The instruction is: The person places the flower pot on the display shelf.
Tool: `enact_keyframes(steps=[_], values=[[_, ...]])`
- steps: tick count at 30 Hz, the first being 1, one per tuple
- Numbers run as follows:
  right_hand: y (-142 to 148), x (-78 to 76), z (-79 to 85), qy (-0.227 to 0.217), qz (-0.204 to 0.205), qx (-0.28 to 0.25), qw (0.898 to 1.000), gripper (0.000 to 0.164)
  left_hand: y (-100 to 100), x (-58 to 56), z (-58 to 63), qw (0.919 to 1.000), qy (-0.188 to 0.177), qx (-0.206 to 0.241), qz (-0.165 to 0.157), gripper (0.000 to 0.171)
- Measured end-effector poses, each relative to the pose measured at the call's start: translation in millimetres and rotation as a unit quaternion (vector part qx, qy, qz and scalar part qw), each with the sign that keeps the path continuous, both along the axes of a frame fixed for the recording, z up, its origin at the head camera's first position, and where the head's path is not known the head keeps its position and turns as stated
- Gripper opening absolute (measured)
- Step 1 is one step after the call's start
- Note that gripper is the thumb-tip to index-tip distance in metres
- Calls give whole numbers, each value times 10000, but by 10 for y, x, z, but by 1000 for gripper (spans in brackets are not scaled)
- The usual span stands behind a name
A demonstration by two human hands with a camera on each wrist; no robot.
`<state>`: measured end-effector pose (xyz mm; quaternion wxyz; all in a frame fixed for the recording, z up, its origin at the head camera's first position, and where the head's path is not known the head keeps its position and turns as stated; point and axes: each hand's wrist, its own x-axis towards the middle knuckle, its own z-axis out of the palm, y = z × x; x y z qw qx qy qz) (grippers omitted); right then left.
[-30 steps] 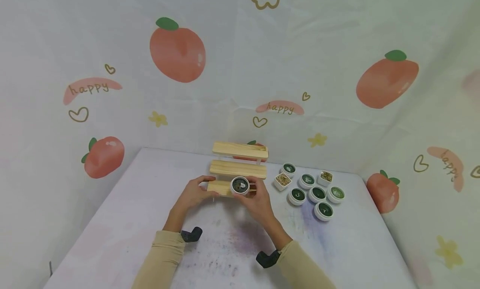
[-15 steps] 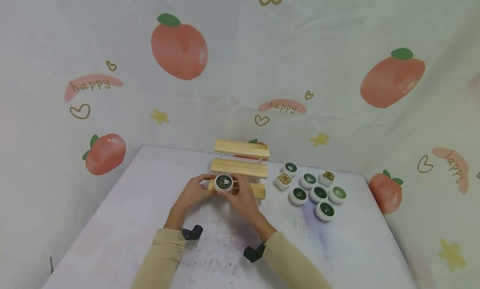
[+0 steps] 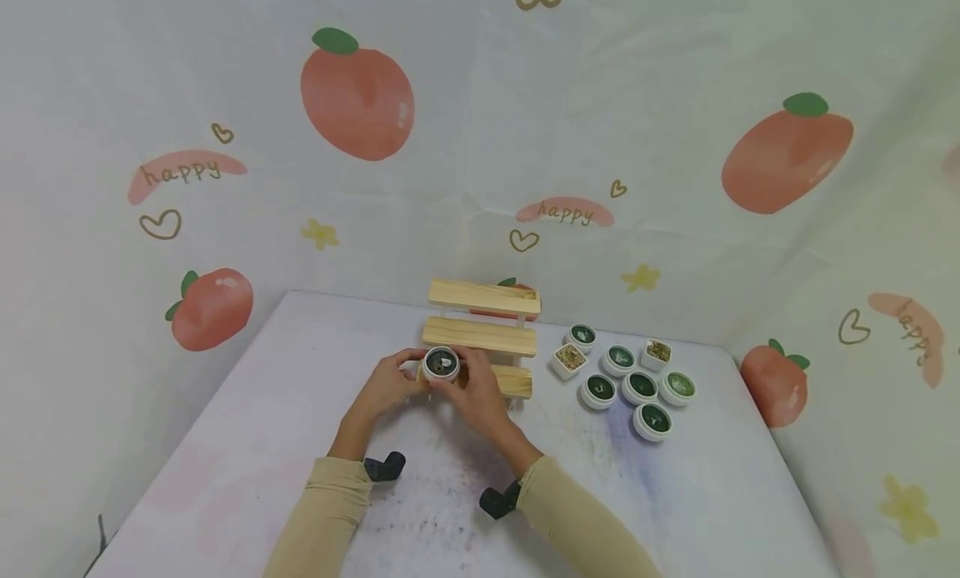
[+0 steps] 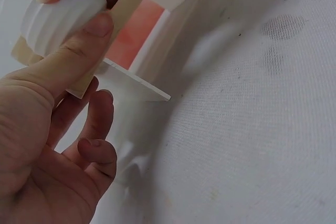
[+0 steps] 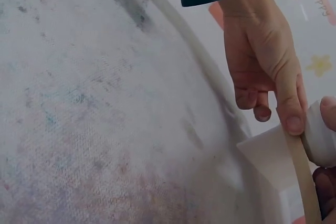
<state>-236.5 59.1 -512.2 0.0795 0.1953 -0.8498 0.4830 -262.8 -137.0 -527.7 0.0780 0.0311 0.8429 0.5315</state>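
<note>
Nearest you, both sleeved forearms reach forward over the stained white table (image 3: 247, 445), and your left hand (image 3: 384, 388) and right hand (image 3: 474, 395) together pinch a small round white pot (image 3: 441, 365) with dark green filling at the left end of the lowest step of a wooden three-step stand (image 3: 483, 335). Beyond to the right, well apart, sits a cluster of similar pots (image 3: 626, 380), backed by a peach-printed cloth (image 3: 357, 95).
</note>
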Motion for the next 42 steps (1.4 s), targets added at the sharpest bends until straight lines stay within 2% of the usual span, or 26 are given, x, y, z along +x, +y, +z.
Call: enact_keyframes(steps=[5, 11, 20, 26, 32, 42], values=[[-31, -25, 6, -258, -166, -148, 9994, 60, -6, -19, -13, 10000, 74, -37, 45, 63], [-48, -19, -6, -530, -258, -300, 9978, 59, -7, -20, -38, 9999, -48, 47, 93, 63], [33, 34, 51, -885, -57, -546, 9946, 62, -7, 3, -10, 9999, -75, -4, 133, 67], [202, 79, 121, -863, -88, -285, 9958, 65, -1, 2, 4, 9999, -113, -60, 109, 73], [449, 96, 119, -675, -341, -12, 9971, 61, 9, -11, -14, 9998, -162, -75, 88, 76], [811, 129, 107, -512, -644, -240, 9963, 59, 8, -25, -48, 9995, -220, -201, 114, 78]])
